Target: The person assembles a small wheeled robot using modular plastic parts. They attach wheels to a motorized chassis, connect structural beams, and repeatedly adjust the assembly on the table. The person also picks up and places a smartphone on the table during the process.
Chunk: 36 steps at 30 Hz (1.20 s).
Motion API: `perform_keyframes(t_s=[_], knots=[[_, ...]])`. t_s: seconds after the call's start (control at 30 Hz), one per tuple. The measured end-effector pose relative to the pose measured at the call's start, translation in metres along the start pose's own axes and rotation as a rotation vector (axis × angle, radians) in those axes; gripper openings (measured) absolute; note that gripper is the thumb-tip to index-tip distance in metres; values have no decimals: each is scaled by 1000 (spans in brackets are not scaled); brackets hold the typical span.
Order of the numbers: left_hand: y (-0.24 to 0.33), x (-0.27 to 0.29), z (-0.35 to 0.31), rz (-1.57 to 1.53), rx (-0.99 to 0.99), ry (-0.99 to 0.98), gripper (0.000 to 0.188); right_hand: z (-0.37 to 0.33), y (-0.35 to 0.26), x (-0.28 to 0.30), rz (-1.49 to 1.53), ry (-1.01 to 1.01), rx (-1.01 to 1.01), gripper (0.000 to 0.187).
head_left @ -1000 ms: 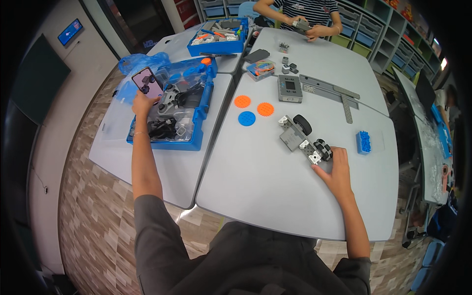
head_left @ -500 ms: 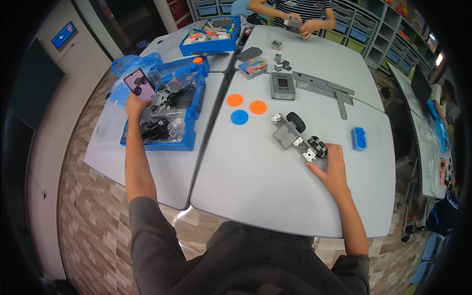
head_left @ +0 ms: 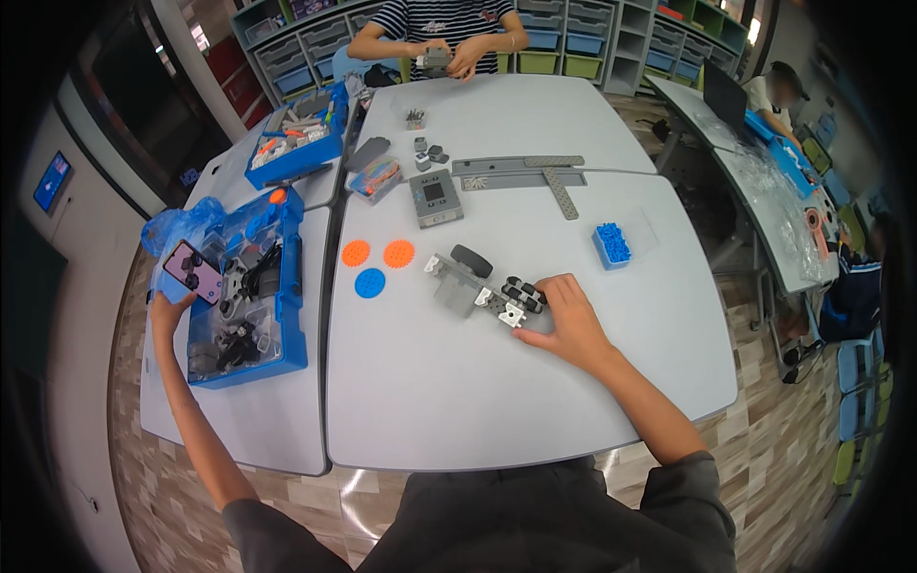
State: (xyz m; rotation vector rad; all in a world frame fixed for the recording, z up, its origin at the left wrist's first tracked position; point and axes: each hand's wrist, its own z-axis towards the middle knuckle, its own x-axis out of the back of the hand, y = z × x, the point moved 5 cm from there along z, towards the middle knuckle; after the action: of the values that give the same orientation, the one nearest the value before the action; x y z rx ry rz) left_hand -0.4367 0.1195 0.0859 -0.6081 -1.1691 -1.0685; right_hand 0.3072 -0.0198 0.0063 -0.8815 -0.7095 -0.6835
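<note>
Here, left hand (head_left: 169, 313): grasping a dark-edged rectangular smartphone (head_left: 194, 271), at the left side of a blue plastic case (head_left: 293, 334).
Right hand (head_left: 570, 325): gripping the right end of a grey, black-wheeled plastic model (head_left: 459, 291).
Model: on the white table (head_left: 458, 401).

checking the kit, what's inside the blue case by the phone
A grey game controller and black cables show inside the blue case. The phone hides part of its left edge; whatever lies under the contents is covered.
</note>
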Motion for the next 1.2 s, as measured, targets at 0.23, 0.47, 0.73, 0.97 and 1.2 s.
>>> perform_keyframes(t_s=[0.23,0.47,0.73,0.97,1.2], knots=[[203,98,-183,-240,-588,438,78,6,11,0,170,-26,-55,72],[351,87,-292,-597,-888,45,73,18,19,-2,312,-161,-3,82],[405,16,-321,-871,-945,-178,64,16,18,-4,262,-182,11,85],[390,-26,-321,-897,-835,-177,62,15,16,-4,215,-185,22,79],[395,-34,-324,-889,-855,-188,60,15,16,-4,198,-179,32,76]])
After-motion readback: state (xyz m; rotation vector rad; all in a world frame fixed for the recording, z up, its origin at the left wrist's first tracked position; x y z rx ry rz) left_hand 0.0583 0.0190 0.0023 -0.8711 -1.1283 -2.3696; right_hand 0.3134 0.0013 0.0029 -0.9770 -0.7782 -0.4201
